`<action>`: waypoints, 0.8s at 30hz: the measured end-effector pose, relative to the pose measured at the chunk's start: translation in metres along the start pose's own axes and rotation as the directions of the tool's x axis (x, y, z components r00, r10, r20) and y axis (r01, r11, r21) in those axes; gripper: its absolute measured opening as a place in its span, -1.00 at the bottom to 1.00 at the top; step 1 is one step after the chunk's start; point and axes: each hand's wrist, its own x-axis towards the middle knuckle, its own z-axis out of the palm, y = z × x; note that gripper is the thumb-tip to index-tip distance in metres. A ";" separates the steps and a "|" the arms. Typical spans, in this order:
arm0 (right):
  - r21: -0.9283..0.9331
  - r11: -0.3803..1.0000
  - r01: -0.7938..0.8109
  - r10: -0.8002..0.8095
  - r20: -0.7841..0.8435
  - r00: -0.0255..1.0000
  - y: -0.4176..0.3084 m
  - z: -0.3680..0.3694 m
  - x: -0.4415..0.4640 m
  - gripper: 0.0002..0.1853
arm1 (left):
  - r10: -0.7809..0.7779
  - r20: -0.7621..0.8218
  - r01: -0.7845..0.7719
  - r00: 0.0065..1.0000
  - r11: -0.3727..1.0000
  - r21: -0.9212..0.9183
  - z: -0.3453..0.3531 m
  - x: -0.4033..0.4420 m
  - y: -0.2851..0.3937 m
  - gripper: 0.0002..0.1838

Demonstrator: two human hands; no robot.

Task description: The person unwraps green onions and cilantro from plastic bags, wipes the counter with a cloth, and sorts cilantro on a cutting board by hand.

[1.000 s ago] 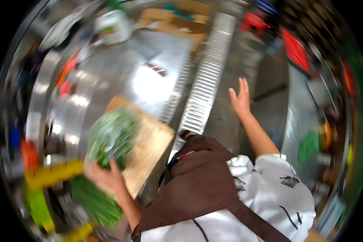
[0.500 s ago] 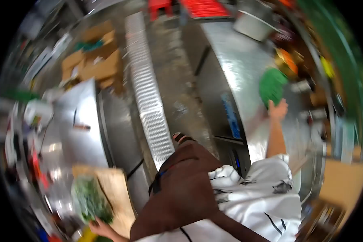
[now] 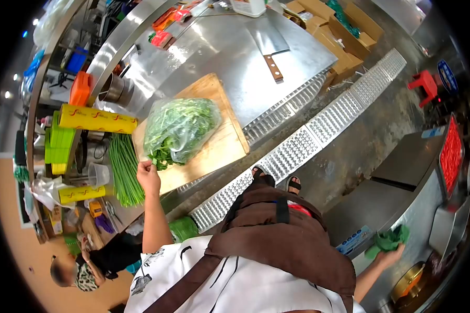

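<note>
A clear plastic bag of leafy greens (image 3: 185, 125) lies on a wooden cutting board (image 3: 222, 148). My left hand (image 3: 149, 177) is closed at the bag's near corner, where leaves poke out, with the fingertips pinched on it. Off to the right, my right hand (image 3: 390, 255) grips a crumpled green cloth (image 3: 387, 240) by the edge of the other steel counter (image 3: 419, 211). A bundle of long green stalks (image 3: 124, 169) rests just left of the board.
A cleaver (image 3: 269, 49) lies on the left steel counter (image 3: 214, 52). Yellow boxes of wrap (image 3: 96, 119) stand beside the stalks. Between the counters runs a metal floor grating (image 3: 318, 130). Another person (image 3: 89, 271) is at lower left. A red tray (image 3: 450, 156) sits far right.
My view has swung toward the left counter. The green cloth, spread on the right counter before, is now bunched in my right hand. My left hand remains at the bag.
</note>
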 end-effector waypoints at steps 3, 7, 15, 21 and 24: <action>0.133 0.991 -0.032 -0.039 0.500 0.865 -0.020 0.115 -0.048 -0.48 | 0.030 0.032 -0.028 0.999 0.996 -0.084 0.005 -0.009 -0.004 -0.91; 0.230 0.970 -0.075 -0.158 0.837 0.523 -0.036 0.278 -0.144 -0.41 | 0.099 0.124 -0.072 0.987 0.974 -0.213 0.003 -0.021 0.001 -0.85; 0.244 0.967 0.078 -0.202 0.914 -0.351 -0.023 0.552 -0.381 -0.49 | 0.060 -0.040 -0.068 0.997 0.969 -0.237 0.030 -0.038 -0.029 -0.83; 0.358 0.748 0.559 0.402 0.426 -0.811 0.062 0.669 -0.532 -0.55 | -0.023 -0.162 0.007 0.987 0.995 -0.101 0.072 -0.038 -0.028 -0.83; 0.844 0.445 0.300 0.345 0.147 -0.927 0.161 0.702 -0.574 -0.55 | -0.094 -0.262 0.088 0.960 0.996 -0.034 0.097 -0.049 -0.036 -0.84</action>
